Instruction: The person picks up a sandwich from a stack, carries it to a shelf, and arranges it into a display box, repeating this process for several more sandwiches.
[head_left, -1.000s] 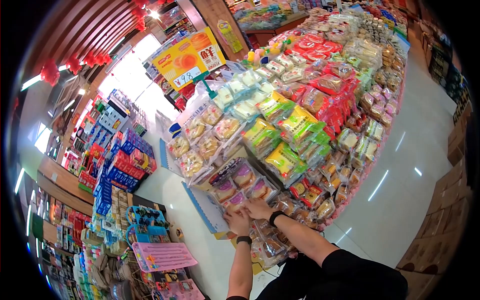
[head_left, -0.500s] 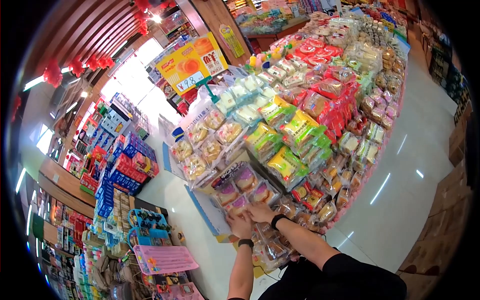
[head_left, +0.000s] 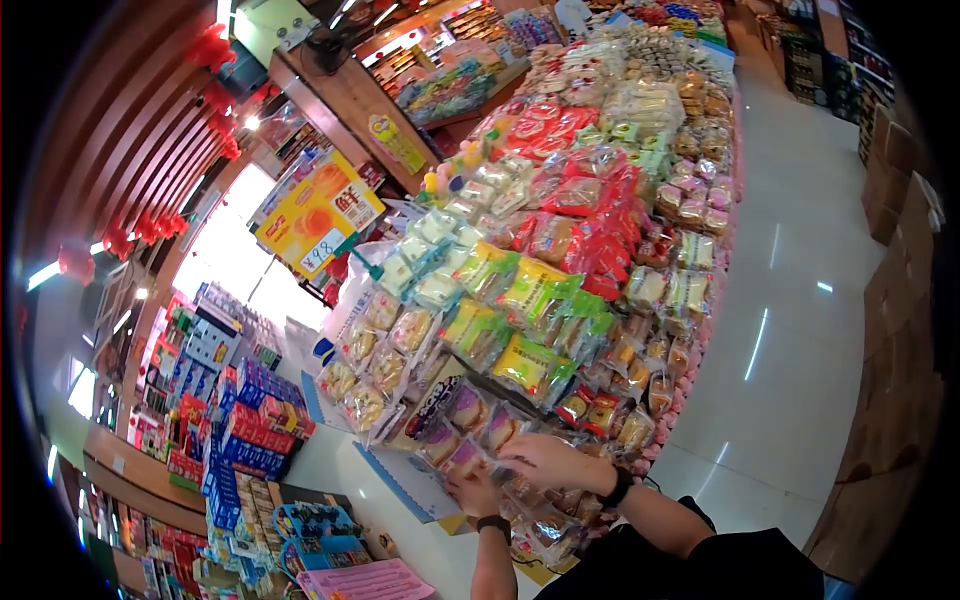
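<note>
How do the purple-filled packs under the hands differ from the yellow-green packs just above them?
The purple-filled packs are clear and show round pastries; the yellow-green packs have printed wrappers that hide most of the contents. The purple-filled packs lie at the near end of the display, with the left hand and right hand on them; the yellow-green packs sit farther up, untouched. Both are plastic packs in overlapping rows.

**Black bands at both wrists, dark top**

A narrow black wristband (head_left: 492,523) sits just behind the left hand (head_left: 472,492) and reads as a plain dark strap. Behind the right hand (head_left: 550,462) is a second black band (head_left: 620,487), slightly thicker, like a watch or tracker; its face is too small to read. Both forearms are bare. A plain black garment (head_left: 690,565) starts higher up the right arm and fills the lower edge of the view.
</note>
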